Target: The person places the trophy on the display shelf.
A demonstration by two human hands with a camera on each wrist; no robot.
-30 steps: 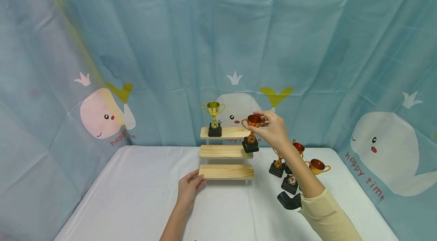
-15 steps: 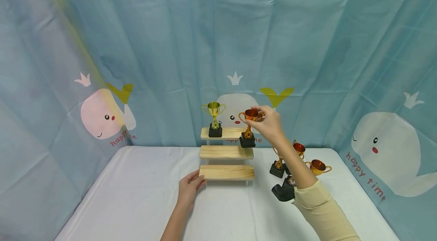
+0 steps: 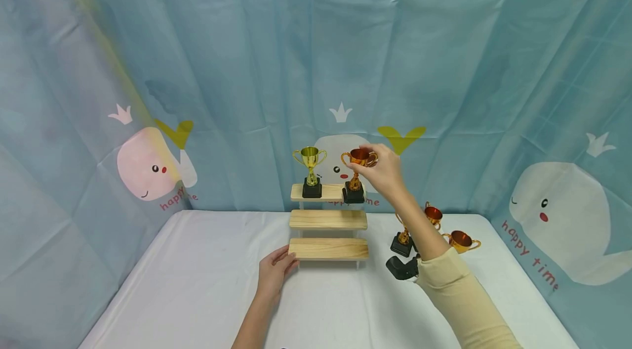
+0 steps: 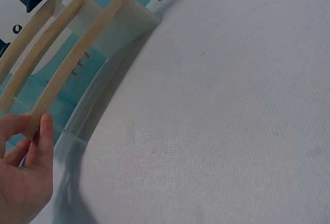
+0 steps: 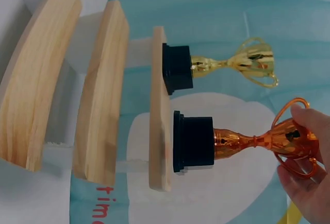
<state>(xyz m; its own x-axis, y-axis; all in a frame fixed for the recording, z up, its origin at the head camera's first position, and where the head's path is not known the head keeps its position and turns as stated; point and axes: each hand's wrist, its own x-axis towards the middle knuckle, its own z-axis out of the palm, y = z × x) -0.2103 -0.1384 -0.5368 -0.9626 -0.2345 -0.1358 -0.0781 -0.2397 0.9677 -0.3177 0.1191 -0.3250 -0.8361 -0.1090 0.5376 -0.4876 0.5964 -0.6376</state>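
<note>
Trophy (image 5: 238, 143), glossy copper-orange, two-handled, black-based: looking light, stiff, slick; right hand (image 3: 386, 172) pinching cup (image 5: 289, 140), stem (image 5: 255, 141) probably steadier. Left hand (image 3: 273, 274) pinching pale wood-shelved three-tier stand (image 3: 328, 219).

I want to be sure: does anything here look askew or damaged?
Nothing stands out: the gold trophy stands upright on the top shelf, and the orange trophy in the right hand shows no visible damage. The forearm partly hides other trophies.
</note>
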